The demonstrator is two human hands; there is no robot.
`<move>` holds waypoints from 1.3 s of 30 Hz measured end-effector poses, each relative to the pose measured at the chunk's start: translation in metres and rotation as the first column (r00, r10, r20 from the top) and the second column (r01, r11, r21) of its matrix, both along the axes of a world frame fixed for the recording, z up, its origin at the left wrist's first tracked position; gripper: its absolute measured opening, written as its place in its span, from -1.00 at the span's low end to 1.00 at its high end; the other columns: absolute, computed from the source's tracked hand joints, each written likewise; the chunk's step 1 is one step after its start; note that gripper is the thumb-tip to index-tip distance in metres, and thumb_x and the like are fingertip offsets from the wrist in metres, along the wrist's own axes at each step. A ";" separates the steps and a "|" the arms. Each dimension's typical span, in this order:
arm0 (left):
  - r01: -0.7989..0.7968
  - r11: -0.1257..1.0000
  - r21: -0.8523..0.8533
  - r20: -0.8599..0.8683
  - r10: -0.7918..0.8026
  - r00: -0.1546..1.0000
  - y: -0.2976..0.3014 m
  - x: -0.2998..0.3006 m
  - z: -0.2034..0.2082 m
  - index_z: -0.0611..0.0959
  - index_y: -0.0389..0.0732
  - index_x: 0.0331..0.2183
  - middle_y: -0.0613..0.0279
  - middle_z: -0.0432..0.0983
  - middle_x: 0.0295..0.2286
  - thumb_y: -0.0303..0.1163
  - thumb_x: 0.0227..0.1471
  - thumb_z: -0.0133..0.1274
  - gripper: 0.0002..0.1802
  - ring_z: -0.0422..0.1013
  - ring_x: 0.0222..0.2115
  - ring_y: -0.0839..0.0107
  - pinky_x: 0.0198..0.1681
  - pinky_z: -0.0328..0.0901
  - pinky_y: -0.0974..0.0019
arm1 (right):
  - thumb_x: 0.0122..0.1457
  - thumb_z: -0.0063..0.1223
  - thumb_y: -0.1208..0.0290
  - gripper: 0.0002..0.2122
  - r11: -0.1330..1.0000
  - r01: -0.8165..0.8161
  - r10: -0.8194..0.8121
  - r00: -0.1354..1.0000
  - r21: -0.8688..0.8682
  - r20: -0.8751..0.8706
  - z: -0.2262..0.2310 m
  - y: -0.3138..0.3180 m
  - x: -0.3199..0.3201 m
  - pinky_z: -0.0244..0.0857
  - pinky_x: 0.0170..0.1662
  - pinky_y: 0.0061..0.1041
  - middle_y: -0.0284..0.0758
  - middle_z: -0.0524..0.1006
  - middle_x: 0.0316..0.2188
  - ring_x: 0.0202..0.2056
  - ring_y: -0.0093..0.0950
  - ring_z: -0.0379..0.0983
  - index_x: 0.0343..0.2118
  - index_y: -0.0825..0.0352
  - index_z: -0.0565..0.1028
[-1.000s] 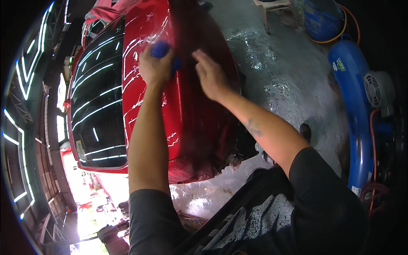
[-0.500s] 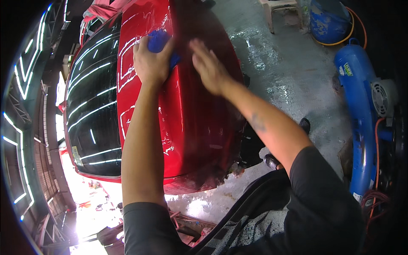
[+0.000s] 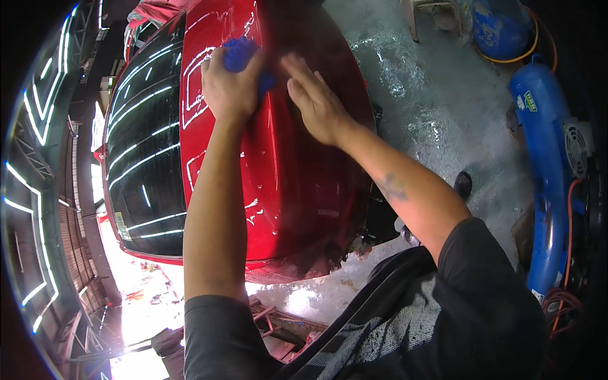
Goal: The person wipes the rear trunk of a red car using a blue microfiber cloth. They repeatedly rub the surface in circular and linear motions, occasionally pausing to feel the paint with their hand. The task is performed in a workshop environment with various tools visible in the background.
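A blue crumpled cloth [image 3: 239,54] lies against the glossy red rear lid of a car [image 3: 258,171]. My left hand [image 3: 229,92] grips this cloth, its fingers and thumb spread around it, close to the lid's edge. Part of the cloth shows past my thumb. My right hand [image 3: 316,104] is stretched out over the car's darker, shaded rear face, just right of that edge, and nothing shows in it. Whether its palm touches the paint, I cannot tell. Light strips reflect in the paint and in the dark rear window [image 3: 144,145].
A blue air compressor tank [image 3: 543,145] stands on the right, with an orange hose beside it. Beyond it are a blue drum [image 3: 500,28] and a plastic stool [image 3: 436,9]. The grey floor [image 3: 437,120] looks wet. Pink cloth [image 3: 155,11] hangs at the car's far end.
The view has shifted slightly. My left hand keeps its grip on the cloth at nearly the same spot on the lid. The right hand remains stretched out over the rear face.
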State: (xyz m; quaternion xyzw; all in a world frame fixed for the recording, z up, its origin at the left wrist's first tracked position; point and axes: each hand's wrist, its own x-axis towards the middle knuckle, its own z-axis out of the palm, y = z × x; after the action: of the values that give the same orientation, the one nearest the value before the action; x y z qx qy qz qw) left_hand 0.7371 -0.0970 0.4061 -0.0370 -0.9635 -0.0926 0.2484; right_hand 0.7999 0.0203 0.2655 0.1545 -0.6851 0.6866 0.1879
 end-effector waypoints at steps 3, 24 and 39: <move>-0.068 0.997 -0.045 -0.052 0.066 0.997 -0.022 0.014 0.001 0.67 -0.23 0.03 -0.10 0.54 -0.06 0.25 -0.14 0.34 -0.13 0.53 -0.03 -0.10 0.07 0.40 -0.06 | 0.55 -0.34 0.18 -0.40 0.997 -0.075 0.077 0.995 0.036 -0.064 -0.002 -0.019 0.117 -0.30 0.53 0.11 0.11 -0.05 0.53 0.54 0.08 -0.17 0.50 0.44 0.03; 0.027 0.982 0.189 -0.219 0.016 0.976 -0.007 0.006 0.006 0.68 -0.14 -0.13 -0.02 0.63 -0.16 -0.11 -0.22 0.48 -0.41 0.58 -0.11 -0.02 0.00 0.44 -0.04 | 0.52 -0.19 0.16 -0.44 0.963 0.141 -0.100 0.979 0.231 -0.180 0.044 0.003 0.014 0.04 0.47 -0.08 0.17 0.21 0.42 0.44 0.09 0.13 0.39 0.51 0.23; -0.005 0.974 0.227 -0.194 0.050 0.980 -0.014 0.009 0.005 0.66 -0.13 -0.09 -0.03 0.59 -0.17 -0.14 -0.21 0.47 -0.39 0.54 -0.09 -0.05 0.04 0.41 -0.04 | 0.52 -0.15 0.20 -0.41 0.945 0.155 -0.084 0.965 0.287 -0.247 0.044 0.000 -0.003 -0.01 0.50 -0.07 0.25 0.16 0.42 0.46 0.12 0.07 0.39 0.60 0.18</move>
State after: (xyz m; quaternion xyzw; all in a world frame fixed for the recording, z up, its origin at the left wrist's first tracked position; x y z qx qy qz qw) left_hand 0.7465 -0.1106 0.4113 -0.0041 -0.9175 -0.1937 0.3474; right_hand 0.7974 0.0203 0.3092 0.2185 -0.7641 0.5374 0.2821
